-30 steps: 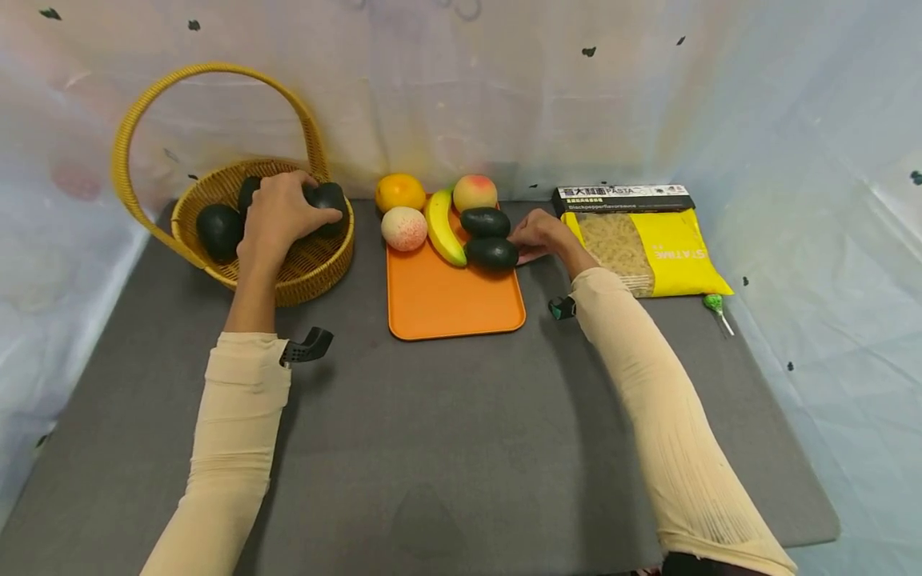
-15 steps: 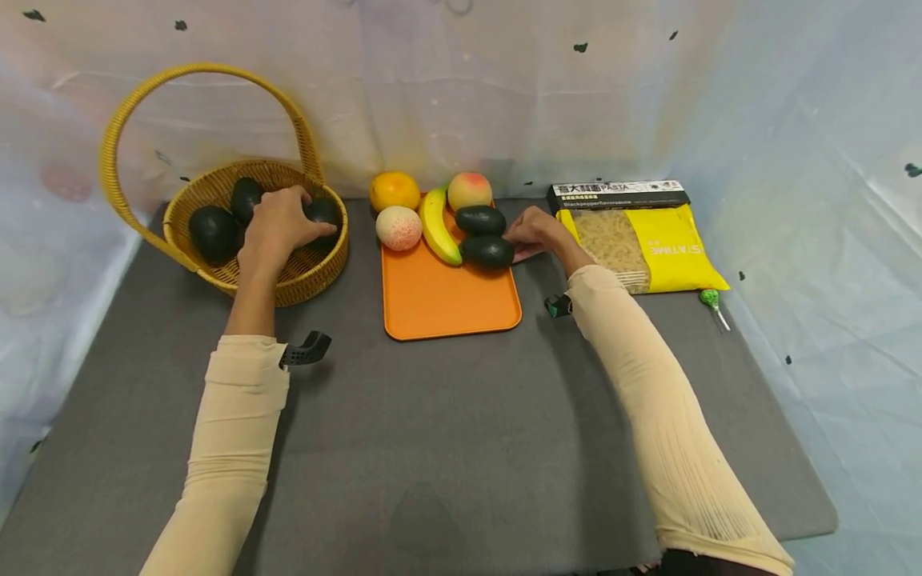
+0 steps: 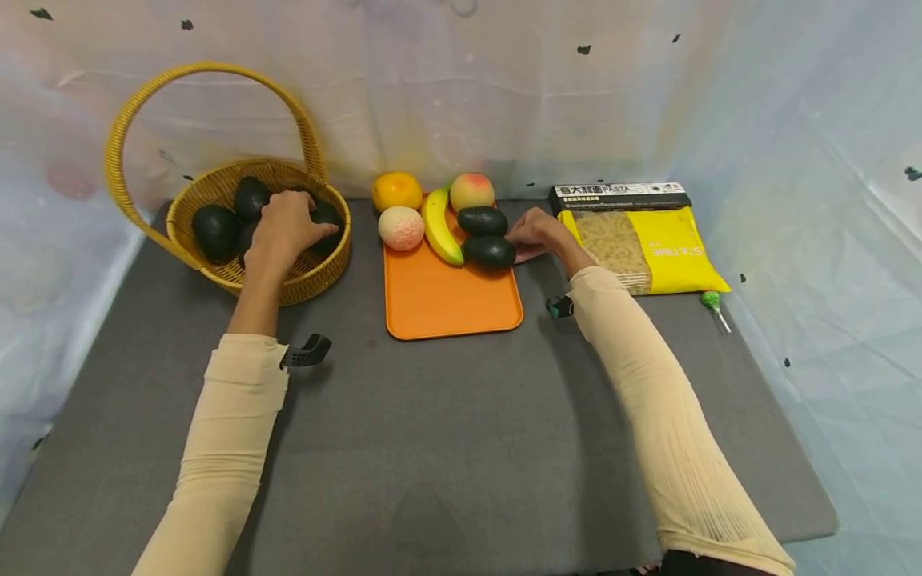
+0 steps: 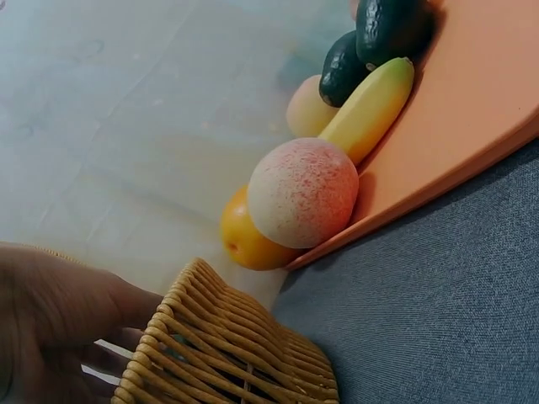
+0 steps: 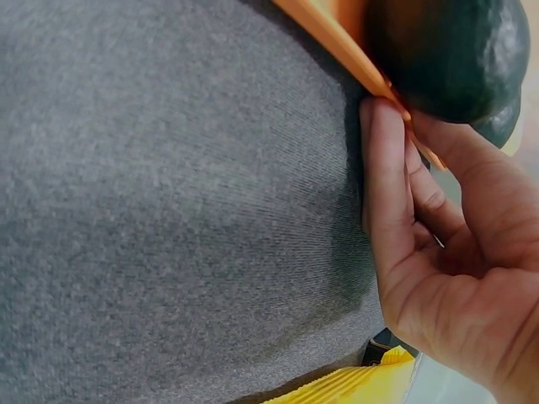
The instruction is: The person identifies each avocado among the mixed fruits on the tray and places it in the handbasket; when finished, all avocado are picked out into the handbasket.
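My left hand (image 3: pixel 282 228) reaches into the yellow wicker basket (image 3: pixel 327 276), thumb and fingers bent around a dark green avocado (image 3: pixel 327 218) on the basket's right side. The fingertips are partly hidden; in the left wrist view the basket wall covers the avocado. Several more avocados (image 3: pixel 215 232) lie left of this hand in the basket. With thumb above and fingers below, my right hand (image 3: pixel 533 234) pinches the right edge of an orange tray (image 3: pixel 450 304), right beside the nearer of two dark avocados (image 3: pixel 490 252) lying on it.
On the tray's back part lie a banana (image 3: pixel 438 228), a speckled peach (image 3: pixel 401 228), an orange (image 3: pixel 397 192) and another peach (image 3: pixel 471 192). Right of the tray are a black pasta box (image 3: pixel 619 197), a yellow pasta bag (image 3: pixel 666 252) and a green lollipop (image 3: pixel 711 301). A curtain hangs behind.
My left hand has moved slightly down with the avocado at its fingers, and another avocado now shows beneath that hand's left side. The right hand stays at the tray edge.
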`<state>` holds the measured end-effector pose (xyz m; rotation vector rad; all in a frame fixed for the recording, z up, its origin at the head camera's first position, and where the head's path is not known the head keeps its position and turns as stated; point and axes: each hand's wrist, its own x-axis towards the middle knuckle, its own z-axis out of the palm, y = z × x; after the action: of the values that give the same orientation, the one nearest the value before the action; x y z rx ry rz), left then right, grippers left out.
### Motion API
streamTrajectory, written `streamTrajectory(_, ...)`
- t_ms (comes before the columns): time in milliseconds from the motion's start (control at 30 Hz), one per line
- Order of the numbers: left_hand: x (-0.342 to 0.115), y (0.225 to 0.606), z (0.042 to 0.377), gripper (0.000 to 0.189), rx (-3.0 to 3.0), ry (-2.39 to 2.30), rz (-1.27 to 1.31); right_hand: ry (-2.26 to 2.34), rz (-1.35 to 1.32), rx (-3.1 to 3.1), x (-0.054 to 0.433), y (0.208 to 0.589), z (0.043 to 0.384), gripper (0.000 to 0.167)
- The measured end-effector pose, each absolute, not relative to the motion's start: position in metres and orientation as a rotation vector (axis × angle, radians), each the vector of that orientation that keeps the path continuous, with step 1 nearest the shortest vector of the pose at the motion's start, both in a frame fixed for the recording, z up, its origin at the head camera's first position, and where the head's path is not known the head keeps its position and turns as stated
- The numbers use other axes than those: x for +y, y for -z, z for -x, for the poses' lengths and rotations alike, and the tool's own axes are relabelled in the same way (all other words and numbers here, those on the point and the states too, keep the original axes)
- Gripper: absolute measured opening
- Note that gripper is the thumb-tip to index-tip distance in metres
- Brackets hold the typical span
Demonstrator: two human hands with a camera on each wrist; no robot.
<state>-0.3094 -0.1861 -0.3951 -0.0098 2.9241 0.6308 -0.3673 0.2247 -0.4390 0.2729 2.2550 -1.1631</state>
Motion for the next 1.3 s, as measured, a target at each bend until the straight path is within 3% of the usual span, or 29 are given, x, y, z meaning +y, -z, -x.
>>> streamTrajectory(267,-0.184,0.392,0.307,0.065,2.931,-0.591,0.01,1.144,-0.282,2.258,0.224,0.438,0.366,0.032)
streamTrajectory(933,-0.181,0.381,0.301,0.062,2.995,-0.556,-0.034,1.144,-0.295,2.264,0.224,0.438,0.369,0.025)
streamTrajectory(1100,-0.177,0.381,0.296,0.058,3.036,-0.576,-0.045,1.149,-0.278,2.273,0.225,0.44,0.368,0.016)
streamTrajectory(1300,-0.16,0.377,0.288,0.051,3.118,-0.602,-0.134,1.163,-0.263,2.284,0.225,0.442,0.367,0.016)
